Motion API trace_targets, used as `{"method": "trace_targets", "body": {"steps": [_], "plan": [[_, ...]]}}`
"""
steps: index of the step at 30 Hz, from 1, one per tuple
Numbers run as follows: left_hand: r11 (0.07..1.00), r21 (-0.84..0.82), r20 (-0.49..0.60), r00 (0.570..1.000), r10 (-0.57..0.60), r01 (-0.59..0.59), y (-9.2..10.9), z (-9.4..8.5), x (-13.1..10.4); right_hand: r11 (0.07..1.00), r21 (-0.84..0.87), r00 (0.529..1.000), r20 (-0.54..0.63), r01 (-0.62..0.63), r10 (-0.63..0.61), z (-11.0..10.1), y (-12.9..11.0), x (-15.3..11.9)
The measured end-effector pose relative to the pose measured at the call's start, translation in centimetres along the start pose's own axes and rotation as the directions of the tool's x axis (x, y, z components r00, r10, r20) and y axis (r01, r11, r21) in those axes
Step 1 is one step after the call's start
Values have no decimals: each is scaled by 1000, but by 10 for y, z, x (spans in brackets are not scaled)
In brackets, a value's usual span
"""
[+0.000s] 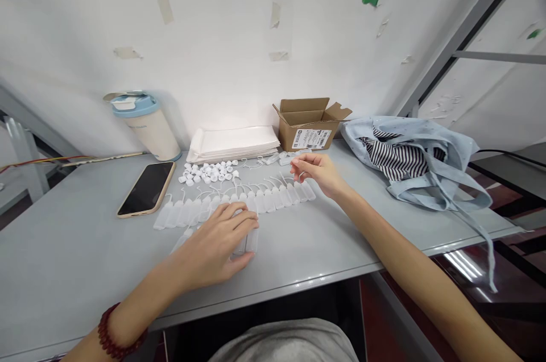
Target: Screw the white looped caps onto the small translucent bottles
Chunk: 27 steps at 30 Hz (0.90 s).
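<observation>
The left hand (215, 239), thumb and fingers apart, arches over pieces (251, 241) nearer than the crosswise row (269, 200); the right hand (322, 173), pinch unclear, is by its right end.

Workshop-like place, metal-framed bench (81, 248), taped wall (222, 26)

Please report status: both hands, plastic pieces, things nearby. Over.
Left hand on front plastic pieces. Right hand at right end of long row. Phone beside left end.

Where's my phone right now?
In the head view, the phone lies on the left of the table, just before the blue-lidded tumbler.
</observation>
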<state>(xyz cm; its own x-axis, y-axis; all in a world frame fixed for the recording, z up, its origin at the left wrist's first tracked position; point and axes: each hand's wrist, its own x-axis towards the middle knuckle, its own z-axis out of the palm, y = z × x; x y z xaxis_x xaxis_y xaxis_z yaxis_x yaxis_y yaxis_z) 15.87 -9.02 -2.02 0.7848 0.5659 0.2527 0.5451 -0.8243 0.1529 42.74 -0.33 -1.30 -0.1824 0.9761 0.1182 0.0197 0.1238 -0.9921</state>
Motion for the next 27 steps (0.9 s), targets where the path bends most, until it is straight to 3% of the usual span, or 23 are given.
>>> {"method": "trace_targets", "body": {"steps": [19, 27], "plan": [[999, 37, -91, 996, 2, 1, -1, 10, -6, 1000, -4, 1000, -9, 17, -17, -3, 3, 2], [999, 43, -78, 997, -23, 26, -4, 12, -8, 1000, -11, 1000, -14, 4, -4, -2, 0, 1]]}}
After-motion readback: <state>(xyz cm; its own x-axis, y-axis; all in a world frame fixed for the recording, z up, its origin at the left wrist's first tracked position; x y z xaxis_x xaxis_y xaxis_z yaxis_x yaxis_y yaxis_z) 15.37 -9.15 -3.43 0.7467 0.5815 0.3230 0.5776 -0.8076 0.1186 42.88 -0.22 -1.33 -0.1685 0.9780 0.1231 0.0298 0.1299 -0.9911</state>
